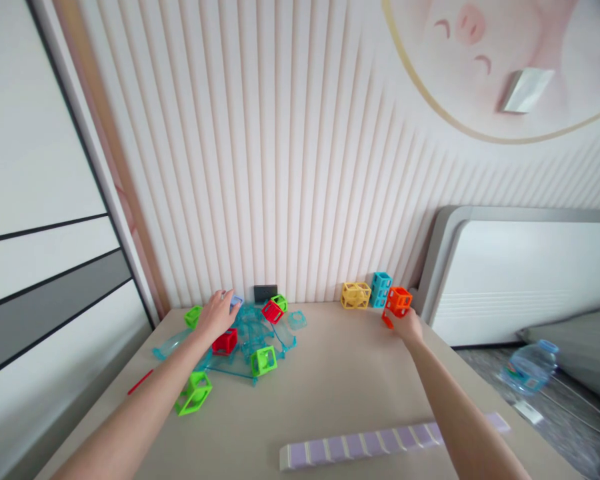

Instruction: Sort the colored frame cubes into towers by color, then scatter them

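Observation:
My left hand [219, 315] reaches to the back left of the table. Its thumb and fingers close around a light blue-purple block [236, 302], mostly hidden by the hand. Beside it lie a red cube frame [225, 342], a green cube frame [193, 316] and a tangle of clear teal plastic pieces [253, 327]. At the back right, my right hand [408, 327] grips an orange cube frame [399, 299], with another orange part showing under the fingers. A tall blue open-frame block [381, 289] and a yellow one [355, 295] stand just left of it.
Green cube frames [264, 361] [194, 393], a tilted red cube [273, 311] and a thin red stick [140, 382] lie on the left. A small black box [265, 293] leans at the wall. A lilac segmented strip [360, 445] lies in front; a bottle [533, 367] stands beyond the right edge.

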`<state>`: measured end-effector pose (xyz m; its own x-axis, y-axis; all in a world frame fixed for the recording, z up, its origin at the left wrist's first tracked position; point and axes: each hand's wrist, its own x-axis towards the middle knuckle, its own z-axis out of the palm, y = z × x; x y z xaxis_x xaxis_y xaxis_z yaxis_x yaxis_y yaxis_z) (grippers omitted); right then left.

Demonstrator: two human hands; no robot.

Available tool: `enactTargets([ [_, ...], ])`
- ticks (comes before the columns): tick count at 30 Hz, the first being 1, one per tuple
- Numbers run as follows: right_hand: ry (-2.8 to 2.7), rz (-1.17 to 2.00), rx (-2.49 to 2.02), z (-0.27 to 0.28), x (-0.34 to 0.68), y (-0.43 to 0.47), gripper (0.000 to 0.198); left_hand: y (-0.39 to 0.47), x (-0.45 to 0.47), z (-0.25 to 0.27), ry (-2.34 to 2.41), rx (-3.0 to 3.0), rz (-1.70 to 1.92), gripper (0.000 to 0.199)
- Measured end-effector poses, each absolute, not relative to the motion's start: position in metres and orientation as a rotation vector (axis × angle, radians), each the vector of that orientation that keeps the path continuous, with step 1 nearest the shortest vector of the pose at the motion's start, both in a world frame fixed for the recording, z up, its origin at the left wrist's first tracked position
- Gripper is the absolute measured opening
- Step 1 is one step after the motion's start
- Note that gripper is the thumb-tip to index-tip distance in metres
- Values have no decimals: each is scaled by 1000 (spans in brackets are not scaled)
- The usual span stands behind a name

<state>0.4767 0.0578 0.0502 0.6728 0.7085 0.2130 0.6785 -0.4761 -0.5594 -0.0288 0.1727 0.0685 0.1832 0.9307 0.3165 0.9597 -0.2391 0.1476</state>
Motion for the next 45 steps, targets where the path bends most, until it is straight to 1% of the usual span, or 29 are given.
enactTargets([
  [3, -954, 118, -2246, 46, 461, 64, 41, 152, -28, 72, -1794, -2370, -625, 40],
  [8, -1022, 99, -2071, 53, 398, 70, 55, 94, -7, 69, -1564, -2485, -781, 45],
  [10, -1146, 82, -1960, 58, 359, 65, 58, 69, 6, 64, -1365, -2616, -999, 52],
  [11, -1221, 78, -1909, 60, 338, 60, 54, 57, 13, 61, -1305, -2654, -1070, 58],
  [12, -1326, 52, -1836, 62, 317, 54, 47, 47, 18, 57, -1261, -2691, -1121, 64],
  [14, -1708, -138, -1585, 64, 276, 37, 39, 32, 27, 51, -1240, -2728, -1250, 73],
  [16, -1929, -293, -1430, 63, 241, 21, 42, 24, 31, 44, -1253, -2736, -1432, 77],
  [17, -1992, -368, -1376, 62, 228, 14, 42, 23, 31, 40, -1265, -2727, -1537, 75],
  [19, -2050, -486, -1303, 58, 211, 4, 43, 23, 30, 35, -1285, -2697, -1732, 64],
  [22, -2056, -520, -1247, 51, 207, -3, 39, 23, 25, 28, -1314, -2708, -1929, 45],
  [24, -2014, -407, -1220, 47, 211, -4, 34, 22, 23, 25, -1316, -2761, -2049, 38],
  [27, -1757, -76, -1292, 40, 220, -6, 27, 15, 23, 22, -1283, -2823, -2234, 36],
  [29, -1529, 129, -1349, 37, 224, -7, 31, 10, 24, 22, -1213, -2863, -2241, 38],
  [32, -1289, 318, -1299, 38, 226, -8, 33, 5, 26, 22, -1065, -2880, -2104, 42],
  [37, -1155, 458, -1142, 39, 217, -9, 30, 2, 28, 21, -876, -3006, -1884, 49],
  [45, -1098, 607, -1126, 19, 213, -7, 35, 0, 26, 25, -671, -3232, -1707, 59],
])
